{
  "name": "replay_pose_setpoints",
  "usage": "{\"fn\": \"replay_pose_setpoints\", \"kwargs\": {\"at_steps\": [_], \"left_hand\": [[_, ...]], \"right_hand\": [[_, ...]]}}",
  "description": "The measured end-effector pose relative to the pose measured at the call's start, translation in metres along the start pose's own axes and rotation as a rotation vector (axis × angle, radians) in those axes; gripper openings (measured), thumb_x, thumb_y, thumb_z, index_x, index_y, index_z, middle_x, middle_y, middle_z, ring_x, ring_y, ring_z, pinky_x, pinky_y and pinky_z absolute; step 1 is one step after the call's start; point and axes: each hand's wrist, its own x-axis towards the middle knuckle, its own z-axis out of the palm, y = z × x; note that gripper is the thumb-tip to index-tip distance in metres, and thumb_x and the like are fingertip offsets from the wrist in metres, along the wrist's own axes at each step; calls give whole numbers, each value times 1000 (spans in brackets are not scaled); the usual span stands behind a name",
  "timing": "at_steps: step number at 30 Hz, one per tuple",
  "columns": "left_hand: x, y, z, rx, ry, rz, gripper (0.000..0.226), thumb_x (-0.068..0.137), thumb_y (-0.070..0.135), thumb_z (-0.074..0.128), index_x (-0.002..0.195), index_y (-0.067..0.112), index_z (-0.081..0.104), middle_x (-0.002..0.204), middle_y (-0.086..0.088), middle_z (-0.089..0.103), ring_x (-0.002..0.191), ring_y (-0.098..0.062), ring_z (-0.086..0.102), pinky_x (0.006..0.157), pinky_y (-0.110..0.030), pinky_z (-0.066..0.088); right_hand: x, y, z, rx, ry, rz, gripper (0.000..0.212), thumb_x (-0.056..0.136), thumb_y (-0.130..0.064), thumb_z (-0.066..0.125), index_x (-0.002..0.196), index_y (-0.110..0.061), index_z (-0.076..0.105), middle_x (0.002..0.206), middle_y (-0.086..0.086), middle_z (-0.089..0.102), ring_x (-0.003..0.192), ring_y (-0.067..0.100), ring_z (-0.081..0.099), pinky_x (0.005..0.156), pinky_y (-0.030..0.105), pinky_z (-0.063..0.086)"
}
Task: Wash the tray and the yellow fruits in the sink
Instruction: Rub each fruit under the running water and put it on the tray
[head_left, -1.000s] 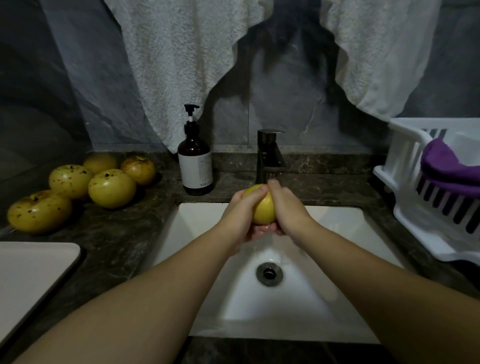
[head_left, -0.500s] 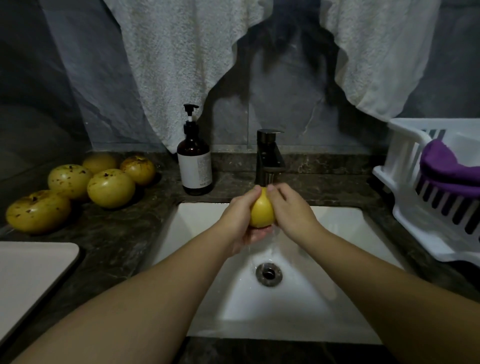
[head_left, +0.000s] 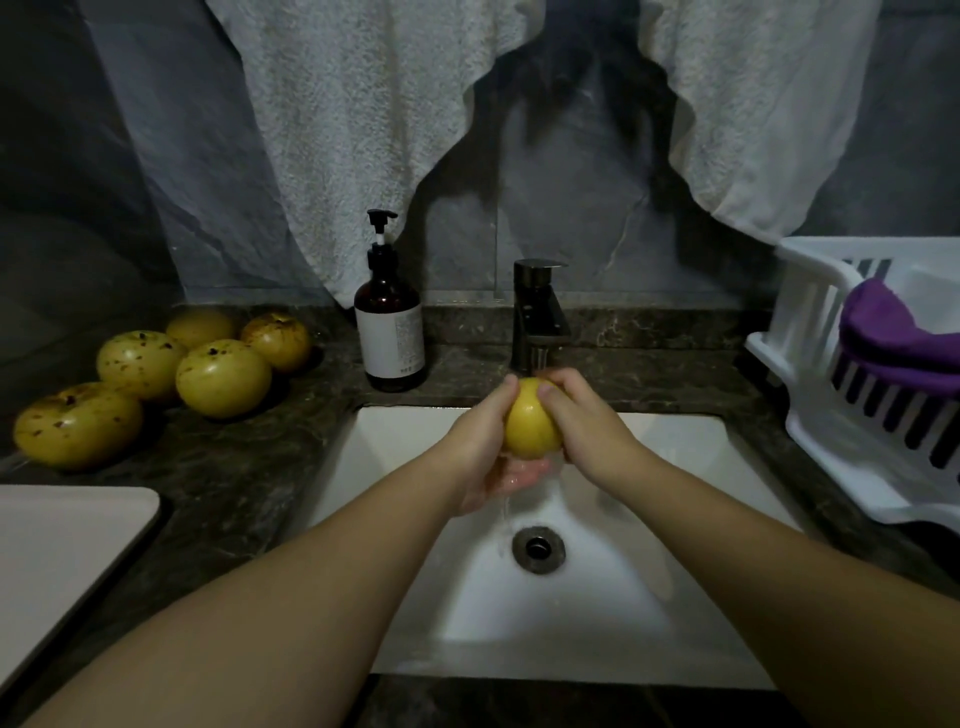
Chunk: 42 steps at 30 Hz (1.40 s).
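A yellow fruit (head_left: 532, 428) is held over the white sink (head_left: 405, 457), right under the dark faucet (head_left: 540, 319), with water running off it toward the drain (head_left: 538, 548). My left hand (head_left: 480, 447) cups the fruit from the left and below. My right hand (head_left: 587, 421) grips it from the right, fingers curled over its top. Several more yellow, brown-speckled fruits (head_left: 223, 378) lie on the dark counter at the left. A pale tray (head_left: 62, 551) lies at the lower left, partly cut off by the frame edge.
A brown pump bottle (head_left: 389, 332) stands left of the faucet. A white dish rack (head_left: 852, 415) holding a purple cloth (head_left: 893, 348) sits at the right. Two pale towels (head_left: 363, 130) hang on the grey wall behind the sink.
Both hands have shifted around the fruit under the water; the fruit shows more between them now and sits slightly turned. The fruits on the counter and the tray have not moved.
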Motion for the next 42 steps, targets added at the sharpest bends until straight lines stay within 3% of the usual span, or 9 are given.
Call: {"fn": "replay_pose_setpoints", "kwargs": {"at_steps": [4,7,10,16,21,26,32,36,42], "left_hand": [[7,-3,5,-10,63,224,52,99,47,65,142,25,46,128,-12,62,94,-29,75,69,-36,62],[6,-2,7,-4,42,208,59,96,49,70,143,21,48,122,-16,68,89,-33,77,71,-35,63],[4,-2,5,48,-19,103,62,92,65,65,128,15,64,98,-16,76,74,-24,75,54,-25,56],[5,-2,0,342,-1,94,80,77,88,54,125,26,63,106,-13,78,76,-21,67,70,-32,50],[6,-5,5,206,-36,134,83,64,87,60,124,29,61,98,-8,67,63,-17,61,59,-27,49],[15,-9,2,204,1,250,65,97,59,62,151,35,35,107,-11,65,67,-17,63,62,-31,52],[13,-6,4,125,58,167,69,93,72,58,140,25,40,110,-16,70,71,-23,77,57,-29,54],[13,-7,8,161,77,222,79,89,72,64,143,21,37,109,-17,72,67,-23,73,57,-29,53],[10,-6,8,225,71,213,78,84,75,66,133,16,51,109,-15,72,82,-25,68,71,-36,54]], "right_hand": [[-1,-11,1,36,9,214,39,101,-68,28,115,-38,50,99,5,66,80,20,67,62,31,45],[-2,-13,1,164,20,275,45,97,-72,33,112,-33,51,84,9,69,53,17,65,48,24,40],[-6,-9,-4,156,46,137,31,100,-60,48,112,-33,55,99,7,65,66,15,63,40,18,40],[-6,-7,-4,72,10,203,41,99,-67,40,111,-33,58,102,3,65,83,21,65,51,25,44],[-4,-7,-4,73,91,31,28,96,-62,48,102,-37,58,103,-3,64,93,16,62,67,31,42],[-2,-13,-5,-2,48,278,53,96,-75,29,114,-34,56,96,6,67,69,18,66,57,27,44],[-9,-13,-5,60,0,155,33,100,-63,44,111,-34,54,102,3,63,74,14,65,43,18,44],[-7,-20,-3,102,14,261,44,98,-70,38,113,-34,56,94,9,67,46,11,65,38,17,41],[-10,-14,-5,76,17,235,36,97,-68,39,114,-39,52,101,8,67,65,16,68,45,22,43]]}}
